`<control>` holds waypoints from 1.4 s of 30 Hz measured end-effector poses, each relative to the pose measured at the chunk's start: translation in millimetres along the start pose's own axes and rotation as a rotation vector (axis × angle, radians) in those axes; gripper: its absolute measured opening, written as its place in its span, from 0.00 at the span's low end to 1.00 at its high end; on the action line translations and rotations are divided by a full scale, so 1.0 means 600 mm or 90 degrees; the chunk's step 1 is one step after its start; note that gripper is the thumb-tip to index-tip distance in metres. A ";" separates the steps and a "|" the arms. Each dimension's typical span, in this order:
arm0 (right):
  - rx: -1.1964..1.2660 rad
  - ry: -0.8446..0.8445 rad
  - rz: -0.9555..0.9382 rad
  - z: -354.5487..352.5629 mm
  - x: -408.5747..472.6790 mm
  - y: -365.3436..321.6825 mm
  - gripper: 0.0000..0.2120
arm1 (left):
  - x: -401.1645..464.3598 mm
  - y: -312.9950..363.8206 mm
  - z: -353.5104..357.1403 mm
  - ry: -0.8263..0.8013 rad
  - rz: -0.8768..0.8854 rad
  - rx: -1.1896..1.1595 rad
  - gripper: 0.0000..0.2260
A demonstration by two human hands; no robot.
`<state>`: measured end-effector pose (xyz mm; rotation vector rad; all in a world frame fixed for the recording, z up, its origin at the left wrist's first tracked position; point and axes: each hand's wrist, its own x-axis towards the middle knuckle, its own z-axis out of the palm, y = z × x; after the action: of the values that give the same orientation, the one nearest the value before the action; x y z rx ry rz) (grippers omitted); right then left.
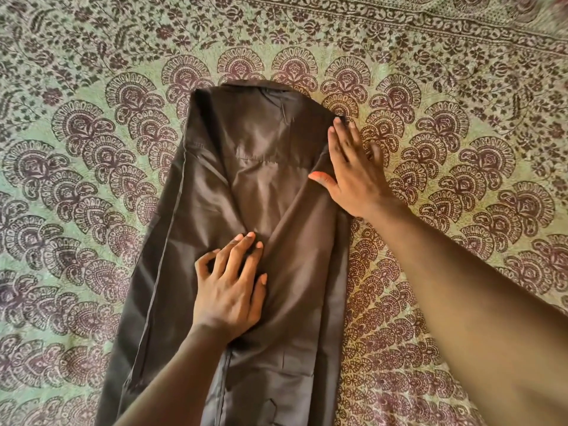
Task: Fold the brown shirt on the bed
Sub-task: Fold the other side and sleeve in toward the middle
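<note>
The brown shirt (252,167) lies lengthwise on the bed as a long narrow strip, collar end far from me, both sides folded in toward the middle. My left hand (230,287) rests on the middle of the shirt, fingers spread and slightly bent, pressing the cloth down. My right hand (353,176) lies flat with straight fingers along the shirt's right folded edge near the shoulder, the thumb on the cloth and the fingers partly on the bedsheet. The shirt's near end runs out of view at the bottom.
The bed is covered by a green sheet (92,149) printed with dark maroon paisley and floral patterns, spreading on all sides of the shirt. A patterned border band (430,29) crosses the far right.
</note>
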<state>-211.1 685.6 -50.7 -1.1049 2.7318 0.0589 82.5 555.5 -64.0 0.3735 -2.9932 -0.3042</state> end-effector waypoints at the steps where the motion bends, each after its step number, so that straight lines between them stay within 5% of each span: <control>1: -0.004 -0.005 -0.003 -0.004 0.011 0.007 0.49 | 0.000 0.000 0.001 -0.001 0.001 -0.001 0.23; 5: 0.019 -0.016 0.045 -0.023 0.037 0.017 0.51 | 0.000 0.001 -0.001 -0.006 -0.001 0.002 0.23; 10: 0.090 0.132 0.009 -0.022 -0.050 -0.036 0.44 | 0.001 0.000 -0.001 -0.007 -0.003 0.004 0.23; 15: 0.026 0.077 -0.102 0.046 -0.167 -0.063 0.42 | -0.001 -0.002 0.003 -0.004 -0.001 -0.002 0.24; 21: 0.047 0.115 0.048 0.027 -0.140 -0.064 0.38 | -0.002 0.001 -0.001 0.006 0.004 -0.004 0.23; 26: 0.062 0.109 -0.103 0.045 -0.255 -0.139 0.37 | -0.005 0.004 -0.003 0.017 0.005 -0.017 0.22; 31: 0.046 0.111 0.034 0.077 -0.318 -0.162 0.32 | -0.005 0.003 -0.001 0.020 -0.008 -0.035 0.20; 35: 0.049 0.112 0.011 0.072 -0.362 -0.207 0.30 | -0.017 0.003 -0.021 0.021 -0.020 -0.133 0.18; 38: 0.039 0.087 0.014 0.088 -0.425 -0.243 0.29 | -0.063 -0.003 -0.058 0.051 0.085 -0.159 0.16; 42: -0.002 0.035 0.051 0.107 -0.524 -0.288 0.29 | -0.160 -0.023 -0.082 -0.116 0.328 -0.062 0.29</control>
<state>140.0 783.0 -46.4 -1.0115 2.8246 0.0443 184.9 557.7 -27.2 -0.4536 -3.0865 -0.4446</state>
